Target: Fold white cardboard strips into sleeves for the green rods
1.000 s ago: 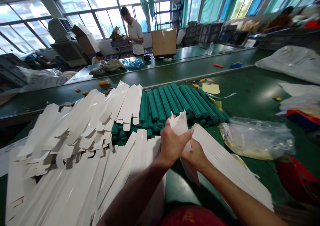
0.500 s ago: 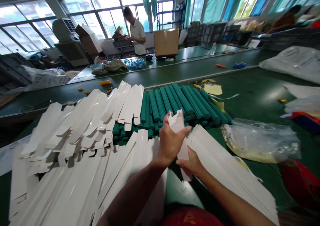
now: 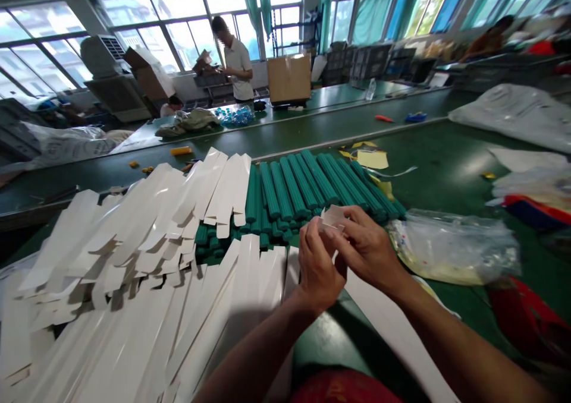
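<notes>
A narrow white cardboard box [image 3: 332, 217] is held upright between my two hands, its top end with loose flaps facing me. My left hand [image 3: 317, 266] wraps around the box from the left. On the right, my right hand [image 3: 366, 242] has its fingers closed on the flaps at the top end. Most of the box is hidden behind my fingers. Just beyond lie stacked green ribbed sticks [image 3: 289, 189]. A stack of flat white cartons [image 3: 397, 337] lies under my right forearm.
White cartons with open end flaps [image 3: 147, 213] are heaped on the left, with more cartons [image 3: 120, 343] in front. To the right lies a clear plastic bag [image 3: 459, 248]. A person [image 3: 236, 61] stands beyond the table near a large cardboard box [image 3: 288, 79].
My right hand has moved from the lower part of the box up to its top flaps. My left hand has come down slightly, and the view has shifted a little.
</notes>
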The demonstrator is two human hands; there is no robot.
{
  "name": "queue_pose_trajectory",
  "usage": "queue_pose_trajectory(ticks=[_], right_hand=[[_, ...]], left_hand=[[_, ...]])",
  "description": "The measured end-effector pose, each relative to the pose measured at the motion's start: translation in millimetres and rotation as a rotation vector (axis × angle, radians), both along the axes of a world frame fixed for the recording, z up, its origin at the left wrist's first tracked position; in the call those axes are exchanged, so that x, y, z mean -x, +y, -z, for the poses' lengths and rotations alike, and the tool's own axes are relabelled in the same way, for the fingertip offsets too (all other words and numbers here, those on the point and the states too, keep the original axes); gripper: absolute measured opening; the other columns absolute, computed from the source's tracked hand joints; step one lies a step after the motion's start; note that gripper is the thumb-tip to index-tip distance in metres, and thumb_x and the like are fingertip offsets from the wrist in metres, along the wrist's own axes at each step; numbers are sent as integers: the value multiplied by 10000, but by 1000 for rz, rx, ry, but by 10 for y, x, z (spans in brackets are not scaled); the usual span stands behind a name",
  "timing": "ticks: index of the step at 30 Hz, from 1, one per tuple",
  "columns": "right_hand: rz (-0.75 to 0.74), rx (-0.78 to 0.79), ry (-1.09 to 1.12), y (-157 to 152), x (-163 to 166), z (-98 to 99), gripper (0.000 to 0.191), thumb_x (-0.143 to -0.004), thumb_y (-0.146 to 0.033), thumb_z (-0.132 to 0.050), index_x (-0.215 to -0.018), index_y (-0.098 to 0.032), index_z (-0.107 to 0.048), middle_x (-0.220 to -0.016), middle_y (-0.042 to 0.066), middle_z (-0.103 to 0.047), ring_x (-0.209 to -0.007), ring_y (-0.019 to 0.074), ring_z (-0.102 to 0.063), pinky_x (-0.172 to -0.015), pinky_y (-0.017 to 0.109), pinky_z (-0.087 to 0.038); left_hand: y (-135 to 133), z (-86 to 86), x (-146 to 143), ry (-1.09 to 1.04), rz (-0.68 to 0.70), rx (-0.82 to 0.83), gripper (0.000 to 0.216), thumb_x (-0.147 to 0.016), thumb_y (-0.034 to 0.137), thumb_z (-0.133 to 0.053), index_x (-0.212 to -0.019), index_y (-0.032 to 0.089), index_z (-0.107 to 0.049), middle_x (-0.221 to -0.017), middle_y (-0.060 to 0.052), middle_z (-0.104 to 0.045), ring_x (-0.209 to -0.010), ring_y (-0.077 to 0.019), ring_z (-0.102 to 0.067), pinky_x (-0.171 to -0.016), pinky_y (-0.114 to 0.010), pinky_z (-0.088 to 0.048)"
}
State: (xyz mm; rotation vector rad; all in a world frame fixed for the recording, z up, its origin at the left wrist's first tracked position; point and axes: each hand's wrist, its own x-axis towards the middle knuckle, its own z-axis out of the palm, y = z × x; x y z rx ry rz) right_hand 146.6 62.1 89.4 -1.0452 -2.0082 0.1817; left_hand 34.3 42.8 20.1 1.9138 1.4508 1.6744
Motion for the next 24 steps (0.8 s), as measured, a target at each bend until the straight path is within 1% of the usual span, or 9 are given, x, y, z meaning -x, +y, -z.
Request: queue_pose_trajectory(ticks=[2,4,6,9,13,16,18,21,24], right_hand=[[-125,41,73,53,-126,58,219,-938,-225,-531,-743,-174,-616,-958,77,-605,-896,174,-600,-741,282,-473],[-235,82,120,75,-214,106,189,-934,-209,-544,-759,-178,-608,-997,70,-613,-955,176,-593,-796,291,-473],[-285,97,149,65,-227,152,180,-936,-201,-540,-766,-179,-595,-986,68,-613,-988,184,-582,-825,304,-466],[-229,86,231,6,-134,251,203,-953,-188,-496,-770,-179,-583,-934,66,-607,-997,188,-569,-830,312,-454],[-73,96,388,-90,33,409,228,-967,-187,-472,-787,-181,-611,-1022,73,-608,-1027,180,-573,-858,311,-452],[-9,89,459,-131,156,454,169,-956,-193,-501,-940,-202,-670,-1051,70,-614,-1073,190,-568,-907,331,-456],[42,53,510,-137,243,434,192,-955,-199,-503,-1035,-214,-677,-1087,74,-607,-1083,193,-566,-926,346,-457],[111,-33,600,-121,368,396,231,-962,-211,-477,-1091,-230,-669,-1106,69,-608,-1080,199,-569,-938,367,-455],[144,-36,697,-98,467,452,271,-974,-232,-443,-1139,-251,-657,-1126,58,-614,-1080,205,-570,-962,392,-444]], left_hand=[[-21,-15,106,-67,209,46,641,-875,348,-606,-1419,124,-350,-1365,-214,-490,-1277,-320,-500,-1061,-493,-446],[-5,-40,206,-191,402,151,596,-929,376,-524,-1454,164,-336,-1422,-178,-472,-1311,-296,-484,-1092,-472,-422],[26,-68,250,-306,472,245,522,-973,380,-457,-1451,193,-362,-1425,-149,-488,-1317,-266,-489,-1112,-442,-400],[44,-100,214,-476,422,267,457,-945,400,-539,-1343,184,-474,-1342,-135,-546,-1265,-250,-530,-1093,-397,-407],[-19,-109,148,-645,411,300,358,-945,423,-538,-1206,180,-515,-1168,-95,-604,-1093,-205,-598,-968,-338,-470],[-54,-141,133,-647,294,266,299,-935,421,-553,-1112,181,-535,-1025,-53,-584,-961,-165,-579,-886,-292,-470],[-39,-194,125,-660,237,199,296,-908,412,-597,-1088,187,-527,-981,-37,-556,-910,-152,-560,-844,-273,-469],[24,-267,115,-634,236,96,294,-898,381,-612,-1105,197,-512,-990,-41,-542,-896,-154,-557,-829,-279,-470],[66,-254,121,-587,227,40,316,-876,373,-633,-1110,201,-508,-1026,-54,-527,-930,-174,-556,-858,-307,-469]])
